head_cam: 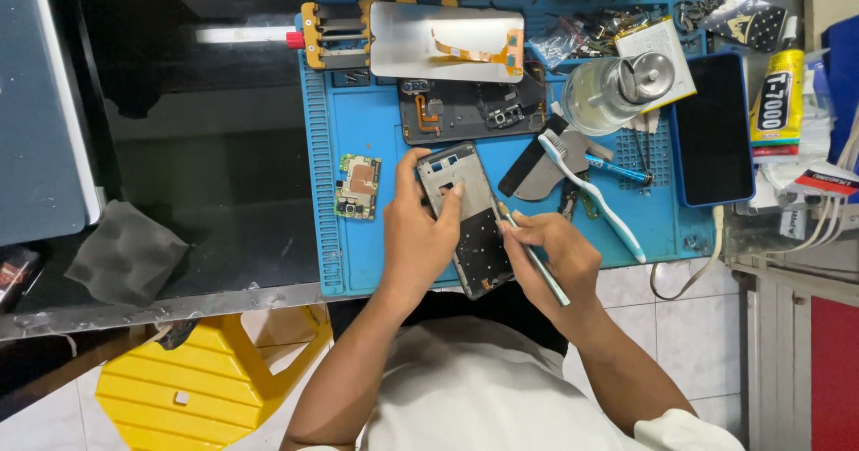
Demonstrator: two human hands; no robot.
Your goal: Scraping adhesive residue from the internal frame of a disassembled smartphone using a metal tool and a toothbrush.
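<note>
At the near edge of the blue work mat (pixel 376 129), a phone frame (pixel 465 218) is gripped by the left hand (pixel 416 232), long axis running away from the person, while a slim tool (pixel 535 259) is pinched in the right hand (pixel 550 254) against its right side.

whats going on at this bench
A person is working on an opened phone frame over a blue work mat. The left hand grips the frame by its side, and the right hand holds a thin metal tool with its tip at the frame's edge. A small circuit board and a toothbrush lie on the mat.
</note>
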